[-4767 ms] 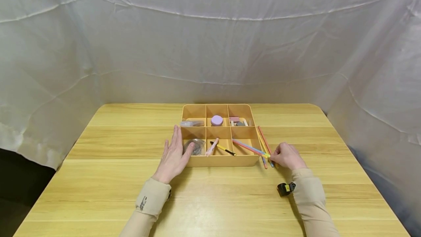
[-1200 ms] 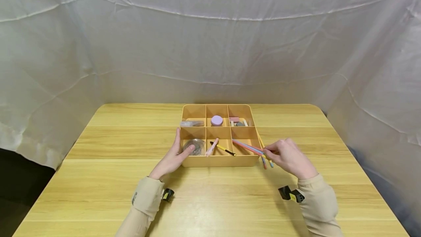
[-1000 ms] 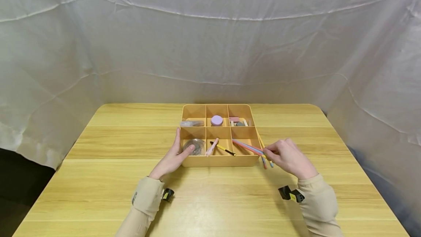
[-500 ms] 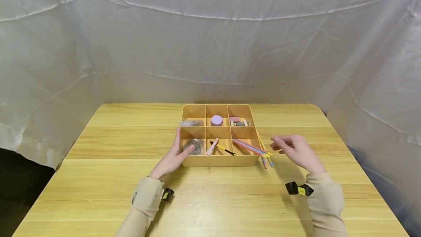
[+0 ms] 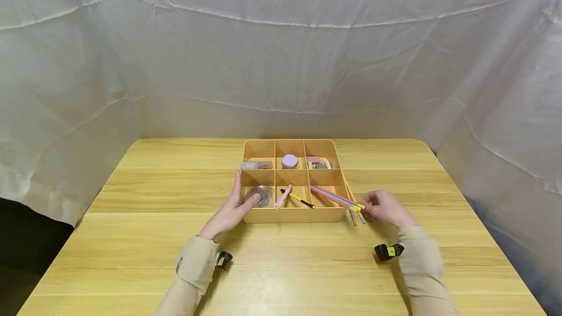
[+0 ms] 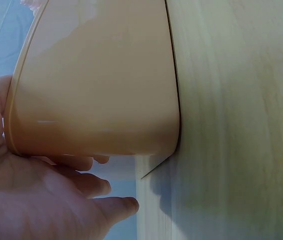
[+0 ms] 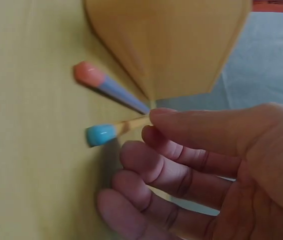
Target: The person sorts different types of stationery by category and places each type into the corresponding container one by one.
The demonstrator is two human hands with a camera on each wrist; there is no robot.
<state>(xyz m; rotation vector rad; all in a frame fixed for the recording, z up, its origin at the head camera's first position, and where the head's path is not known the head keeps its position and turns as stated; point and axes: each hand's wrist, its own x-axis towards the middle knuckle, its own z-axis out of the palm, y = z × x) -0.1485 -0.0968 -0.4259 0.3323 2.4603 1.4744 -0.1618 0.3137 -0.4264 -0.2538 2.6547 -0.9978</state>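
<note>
A peach organizer box [image 5: 291,215] with several compartments stands mid-table. My left hand [image 5: 230,211] holds its front left corner, thumb over the rim and fingers along the outside wall. Several coloured pencils [image 5: 332,196] lie slanted in the front right compartment, their ends sticking out over the right wall. My right hand [image 5: 385,207] is low beside that wall. In the right wrist view, its thumb and forefinger pinch a yellow pencil [image 7: 126,125] with a blue end. A purple pencil [image 7: 119,94] with an orange end lies next to it on the table.
In the box are a clear round container [image 5: 260,196], a pink pen [image 5: 283,196], a yellow-and-black pen [image 5: 300,200], a lilac round lid [image 5: 289,161], a clear packet [image 5: 256,165] and a pink eraser [image 5: 312,159]. Pale cloth [image 5: 285,72] hangs behind.
A red pencil has left the table at the right. My right hand let go of pencils over the compartment, drew back, then came down to the yellow pencil. My left hand stays on the box.
</note>
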